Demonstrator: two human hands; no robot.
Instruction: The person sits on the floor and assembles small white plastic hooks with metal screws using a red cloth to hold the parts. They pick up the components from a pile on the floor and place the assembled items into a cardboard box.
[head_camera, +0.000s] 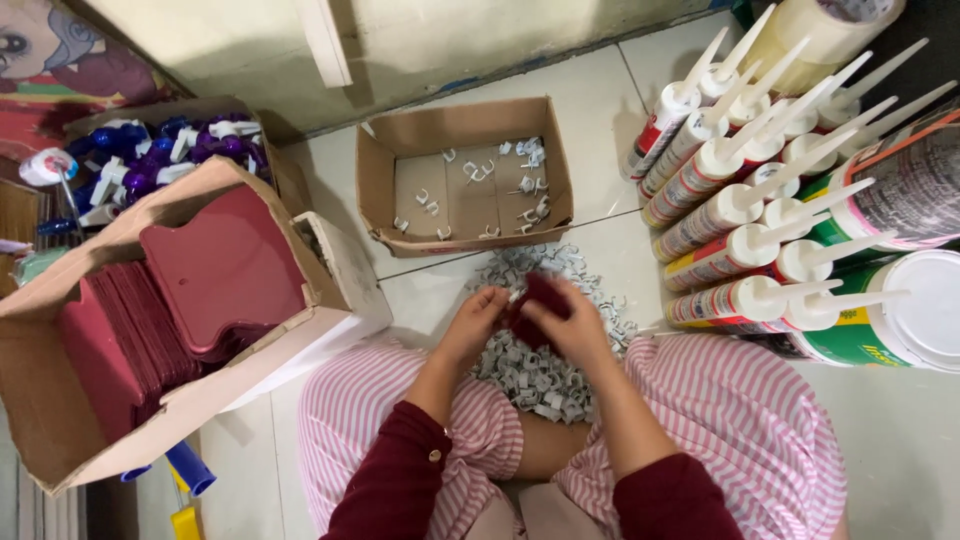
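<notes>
The left hand (478, 312) and right hand (572, 322) meet over a heap of small grey clips (535, 370), both closed on a dark red card (537, 303). The fingers hide most of the card, so any clip pinched there cannot be made out.

Both forearms reach forward; left hand (478, 312) and right hand (572, 322) meet, fingers curled, nearly touching.
</notes>
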